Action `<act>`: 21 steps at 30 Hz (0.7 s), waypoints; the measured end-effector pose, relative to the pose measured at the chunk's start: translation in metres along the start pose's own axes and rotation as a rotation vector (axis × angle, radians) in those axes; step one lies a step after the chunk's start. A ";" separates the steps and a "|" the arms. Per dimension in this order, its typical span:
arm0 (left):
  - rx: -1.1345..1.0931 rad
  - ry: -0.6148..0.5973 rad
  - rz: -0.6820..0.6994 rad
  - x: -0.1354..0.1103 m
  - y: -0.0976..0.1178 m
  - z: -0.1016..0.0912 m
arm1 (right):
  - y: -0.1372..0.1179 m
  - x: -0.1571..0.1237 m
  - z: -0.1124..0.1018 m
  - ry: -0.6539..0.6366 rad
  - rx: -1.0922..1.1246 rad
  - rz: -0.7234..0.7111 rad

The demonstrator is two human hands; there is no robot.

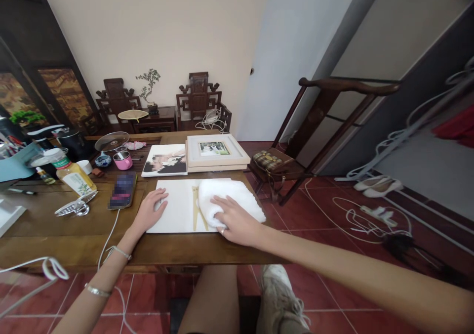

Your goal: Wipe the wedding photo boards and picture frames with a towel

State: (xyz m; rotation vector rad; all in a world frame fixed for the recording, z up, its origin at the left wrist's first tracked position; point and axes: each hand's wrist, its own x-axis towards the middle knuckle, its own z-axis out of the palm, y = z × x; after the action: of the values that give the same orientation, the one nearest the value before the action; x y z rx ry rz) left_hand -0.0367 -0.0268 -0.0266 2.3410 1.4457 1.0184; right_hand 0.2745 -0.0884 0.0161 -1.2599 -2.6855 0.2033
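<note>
On the wooden table lies a flat white board [174, 203]. My left hand [152, 208] rests on its left edge, fingers stretched out and holding nothing. My right hand [235, 220] grips the near left side of a folded, fluffy white towel [240, 195], its fingers over the top fold. The towel covers the board's right part and reaches past its edge. Between my hands, two slim pale-yellow pieces [195, 208] form a narrow upside-down V beside the towel; whether they are joined is hard to tell.
Behind the board are a framed picture [218, 151] and a photo panel [165, 160]. At left stand a phone [122, 189] with a white cable, a pink cup [123, 161], a bottle of yellow liquid [72, 173] and a metal tool [76, 204]. A wooden chair [314, 111] holds a plaid bag [270, 161].
</note>
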 end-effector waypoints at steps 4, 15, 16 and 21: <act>-0.013 0.005 -0.012 0.000 0.001 0.000 | -0.002 -0.001 0.003 0.000 -0.013 -0.003; -0.005 0.005 -0.020 0.000 0.001 0.000 | 0.034 0.005 -0.020 -0.143 0.017 0.110; -0.006 0.002 -0.023 0.000 0.002 0.000 | 0.023 -0.003 -0.023 -0.185 0.019 0.094; -0.007 -0.004 -0.028 -0.001 0.003 0.000 | -0.030 -0.026 -0.044 -0.342 0.057 0.004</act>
State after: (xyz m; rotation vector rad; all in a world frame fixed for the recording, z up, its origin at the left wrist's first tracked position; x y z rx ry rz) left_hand -0.0347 -0.0286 -0.0257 2.3101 1.4668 1.0100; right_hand 0.2779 -0.1252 0.0621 -1.3175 -2.9315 0.5369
